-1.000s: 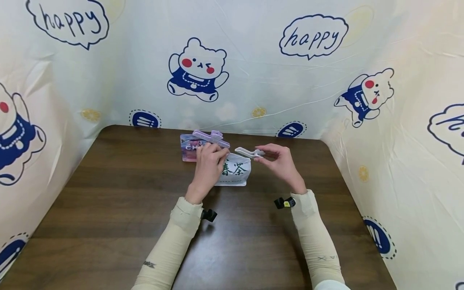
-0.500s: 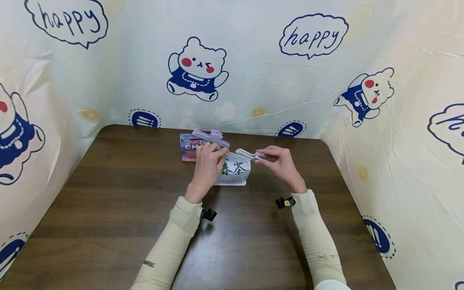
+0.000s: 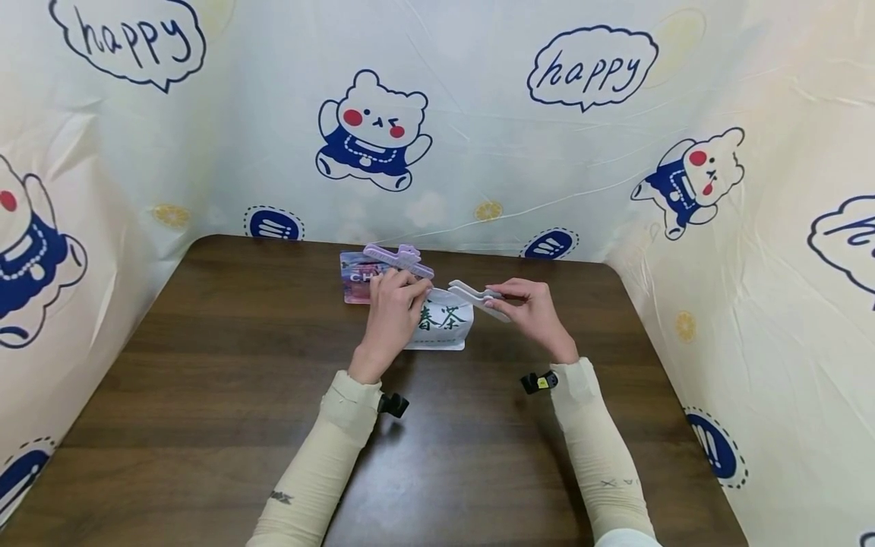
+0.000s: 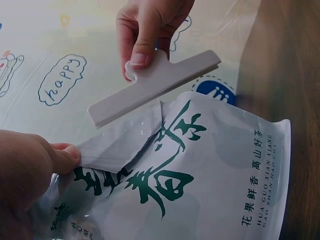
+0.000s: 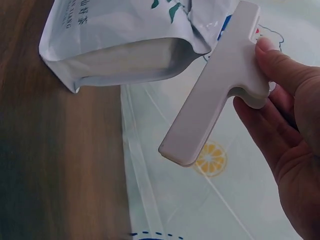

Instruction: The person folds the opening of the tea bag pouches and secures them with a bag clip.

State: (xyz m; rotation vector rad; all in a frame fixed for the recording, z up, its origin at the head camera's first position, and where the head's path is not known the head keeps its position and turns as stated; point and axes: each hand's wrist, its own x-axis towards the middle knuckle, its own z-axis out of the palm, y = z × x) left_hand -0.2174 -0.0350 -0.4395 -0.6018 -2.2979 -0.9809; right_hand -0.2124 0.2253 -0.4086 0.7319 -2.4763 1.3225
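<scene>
A white tea bag (image 3: 447, 327) with green characters stands on the table, its top folded over. My left hand (image 3: 393, 315) pinches the folded edge (image 4: 117, 145), thumb and fingertip on the flap. My right hand (image 3: 533, 308) holds a white sealing clip (image 4: 155, 85) by its handle, between thumb and fingers. In the left wrist view the long bar of the clip lies slantwise just beyond the fold. Whether clip and bag touch is hard to tell. The right wrist view shows the clip (image 5: 212, 95) beside the gusseted side of the bag (image 5: 130, 57).
Behind my left hand lies a pink and blue packet (image 3: 358, 277) with a purple clip (image 3: 399, 260) across its top right. The brown table (image 3: 205, 395) ends at a printed cloth backdrop (image 3: 472, 137), which rises at the back and both sides.
My right hand has turned the white clip, so its long bar now slants down to the right beside the bag's top corner. The left hand keeps its hold on the fold.
</scene>
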